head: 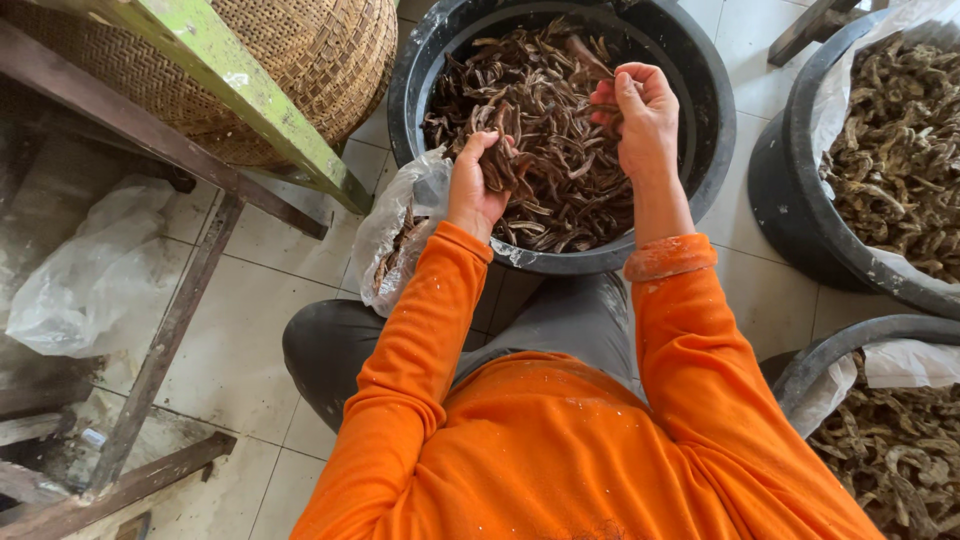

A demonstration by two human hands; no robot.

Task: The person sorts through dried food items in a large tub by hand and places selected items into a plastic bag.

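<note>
Orange sleeves (560,440); both hands (478,180) grip dried pods (560,150) over black tub (710,110).

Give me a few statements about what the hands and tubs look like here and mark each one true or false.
1. The left hand grips a bunch of dark dried pods. True.
2. The right hand rests on the woven basket. False: it is raised over the black tub, pinching one pod.
3. The sleeves are blue. False: they are orange.
4. A clear plastic bag lies beside the black tub. True.
5. The tubs at the right are empty. False: they hold paler dried pieces.
</note>
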